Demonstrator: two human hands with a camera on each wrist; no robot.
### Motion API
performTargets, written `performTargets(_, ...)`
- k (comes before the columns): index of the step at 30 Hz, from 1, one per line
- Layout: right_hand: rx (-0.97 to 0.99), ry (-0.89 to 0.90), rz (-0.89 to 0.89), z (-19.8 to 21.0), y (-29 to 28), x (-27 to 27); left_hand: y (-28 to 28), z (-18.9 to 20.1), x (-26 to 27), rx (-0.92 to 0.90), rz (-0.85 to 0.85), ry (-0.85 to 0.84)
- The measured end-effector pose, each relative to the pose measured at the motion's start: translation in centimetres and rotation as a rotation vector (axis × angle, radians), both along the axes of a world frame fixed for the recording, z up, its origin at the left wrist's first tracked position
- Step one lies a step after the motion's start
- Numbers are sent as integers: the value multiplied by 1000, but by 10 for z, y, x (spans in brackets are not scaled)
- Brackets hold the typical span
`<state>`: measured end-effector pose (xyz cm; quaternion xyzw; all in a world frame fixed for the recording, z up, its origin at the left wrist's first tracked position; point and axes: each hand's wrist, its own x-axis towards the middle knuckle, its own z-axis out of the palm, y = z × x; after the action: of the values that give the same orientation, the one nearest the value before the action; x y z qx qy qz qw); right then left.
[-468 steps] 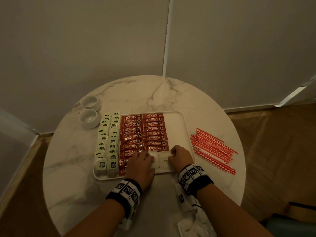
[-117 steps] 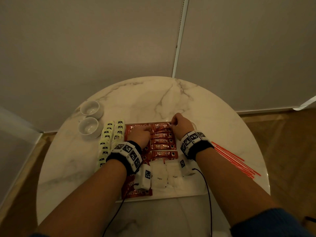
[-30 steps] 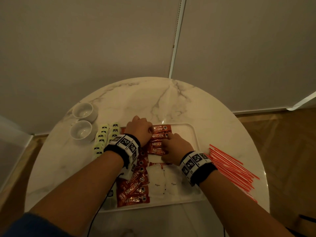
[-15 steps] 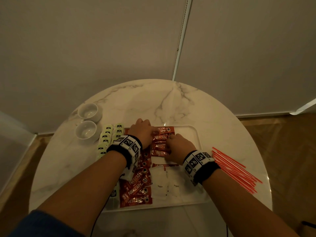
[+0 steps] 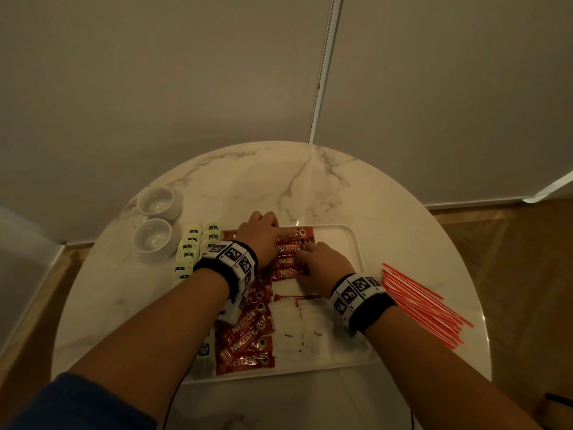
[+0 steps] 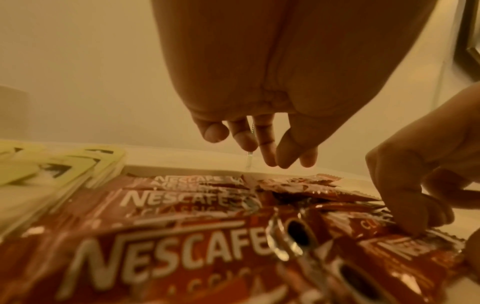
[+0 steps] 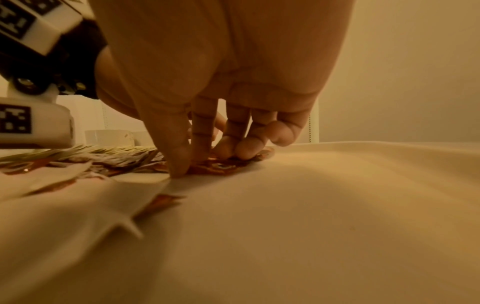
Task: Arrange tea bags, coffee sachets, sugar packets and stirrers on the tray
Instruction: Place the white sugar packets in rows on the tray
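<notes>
A white tray (image 5: 356, 243) on the round marble table (image 5: 279, 181) holds green tea bags (image 5: 189, 243) in the left columns, red coffee sachets (image 5: 245, 339) in the middle and white sugar packets (image 5: 288, 333) at the near edge. My left hand (image 5: 263, 234) hovers over the far end of the sachet rows, its fingers (image 6: 270, 158) hanging relaxed with nothing in them. My right hand (image 5: 319, 262) is just nearer on the right sachet column (image 5: 288, 262); its bent fingers and thumb (image 7: 179, 166) pinch down on a sachet (image 6: 389, 246). Red stirrers (image 5: 424, 305) lie on the table right of the tray.
Two white cups (image 5: 153, 237) (image 5: 156, 201) stand on the table left of the tea bags. The tray's right third is bare white. A wall runs close behind the table, and wooden floor shows at the right.
Earlier both hands were on the sugar packets at the tray's near edge. They are now at the far sachets. Over the last second the right hand has slid slightly along the right column.
</notes>
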<state>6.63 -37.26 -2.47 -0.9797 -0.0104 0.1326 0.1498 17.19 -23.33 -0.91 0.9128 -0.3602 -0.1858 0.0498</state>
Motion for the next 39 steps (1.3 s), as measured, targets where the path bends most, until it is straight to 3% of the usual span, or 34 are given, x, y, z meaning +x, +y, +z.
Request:
performTargets(6,81,21,-44,1,-2,-5,8,13,-10,-145,13,-71)
performTargets(10,89,123,-69,-2,-12,-24,14,16,-37,3,-170,-120)
performTargets(14,91,168,-121,-2,-22,-42,14,6,-57,200,-226,-58)
performTargets(21,126,185,-171,2,-23,-48,15,0,-63,220,-206,-43)
performTargets(29,186,212,-225,4,-20,-42,22,-5,-57,109,-85,37)
performTargets(35,389,157,-347,7,-25,-28,26,1,-39,12,64,68)
performTargets(39,424,133,-371,12,-23,-16,24,2,-26,-33,149,127)
